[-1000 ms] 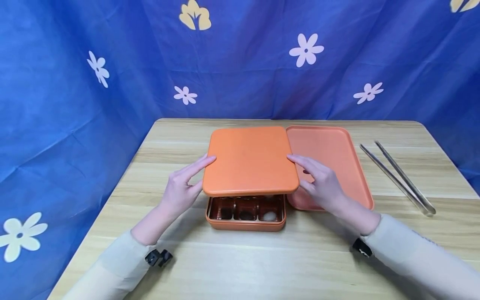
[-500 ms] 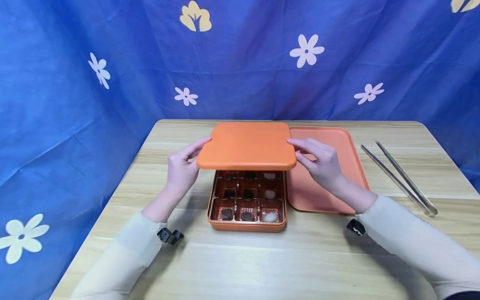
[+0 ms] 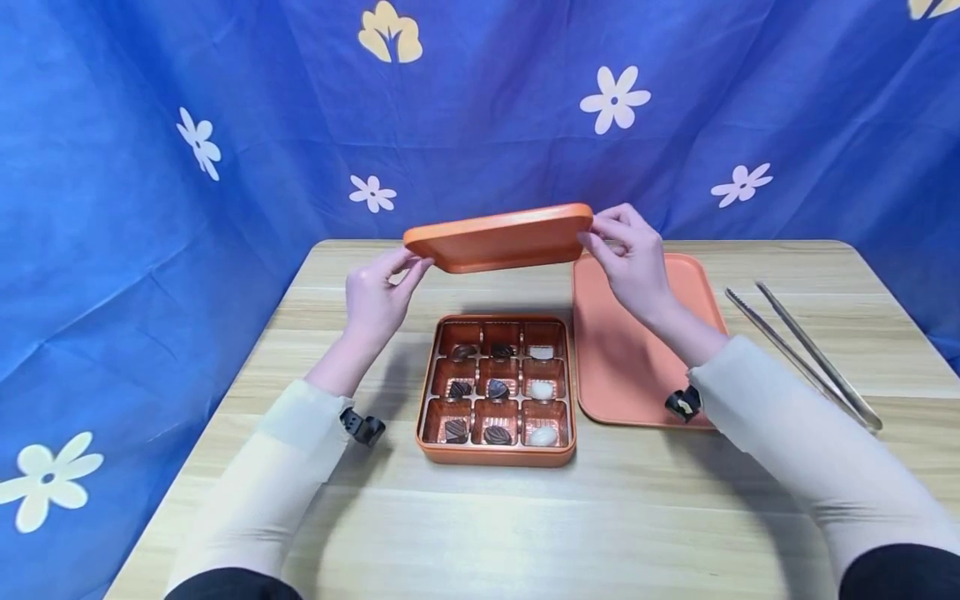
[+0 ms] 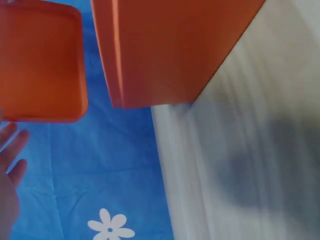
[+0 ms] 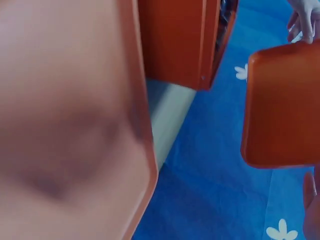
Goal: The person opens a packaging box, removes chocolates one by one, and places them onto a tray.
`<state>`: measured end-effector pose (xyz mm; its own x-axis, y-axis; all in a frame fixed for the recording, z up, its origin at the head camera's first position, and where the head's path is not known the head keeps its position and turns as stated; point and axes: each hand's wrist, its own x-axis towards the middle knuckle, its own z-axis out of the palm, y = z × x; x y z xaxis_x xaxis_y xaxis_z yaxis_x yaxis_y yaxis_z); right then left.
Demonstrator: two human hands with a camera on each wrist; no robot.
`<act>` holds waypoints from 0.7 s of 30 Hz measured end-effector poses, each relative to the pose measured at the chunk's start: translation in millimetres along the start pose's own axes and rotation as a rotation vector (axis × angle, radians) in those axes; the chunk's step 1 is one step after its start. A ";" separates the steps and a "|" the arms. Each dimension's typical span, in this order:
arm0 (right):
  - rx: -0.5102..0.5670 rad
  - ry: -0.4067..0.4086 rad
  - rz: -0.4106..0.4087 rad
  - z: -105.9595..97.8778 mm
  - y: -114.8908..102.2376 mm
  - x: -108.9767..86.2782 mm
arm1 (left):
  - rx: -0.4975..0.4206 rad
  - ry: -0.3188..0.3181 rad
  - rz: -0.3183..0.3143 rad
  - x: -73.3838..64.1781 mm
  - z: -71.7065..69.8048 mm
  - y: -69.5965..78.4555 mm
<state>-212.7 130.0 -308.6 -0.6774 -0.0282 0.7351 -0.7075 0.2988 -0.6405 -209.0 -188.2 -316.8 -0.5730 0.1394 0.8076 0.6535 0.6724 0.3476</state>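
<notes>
An orange lid (image 3: 502,243) is held up in the air, tilted so that its hollow underside partly shows. My left hand (image 3: 377,293) pinches its left edge between thumb and fingers, and my right hand (image 3: 628,257) pinches the right edge a little higher. Below and nearer stands the orange box (image 3: 495,457), uncovered, with a brown divided insert. Each compartment holds one chocolate: dark ones such as the leaf-marked chocolate (image 3: 497,435) at left and middle, white ones like the white chocolate (image 3: 543,436) down the right column. The lid's inside (image 4: 40,60) also shows in the left wrist view.
A flat pink tray (image 3: 626,367) lies just right of the box, beneath my right forearm. Farther right, metal tongs (image 3: 813,358) lie spread on the wooden table (image 3: 480,533). A blue flowered curtain (image 3: 480,108) hangs behind the table.
Both hands have lifted the lid up and away from over the box, tipping it from top-side view to underside view. The box's whole chocolate grid has come into sight.
</notes>
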 end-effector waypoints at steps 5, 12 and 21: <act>-0.039 0.023 0.018 6.9 13.6 10.8 | -0.008 0.021 -0.040 10.9 9.8 -4.3; -0.137 0.010 0.023 19.8 35.4 13.2 | -0.039 -0.042 -0.136 17.1 24.0 -15.7; -0.271 -0.007 0.000 35.2 59.8 20.2 | 0.012 -0.148 -0.171 22.4 41.0 -40.1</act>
<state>-275.8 113.7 -339.9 -0.6797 -0.0346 0.7327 -0.6283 0.5430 -0.5572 -268.4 -182.3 -332.2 -0.7419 0.1267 0.6584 0.5350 0.7038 0.4673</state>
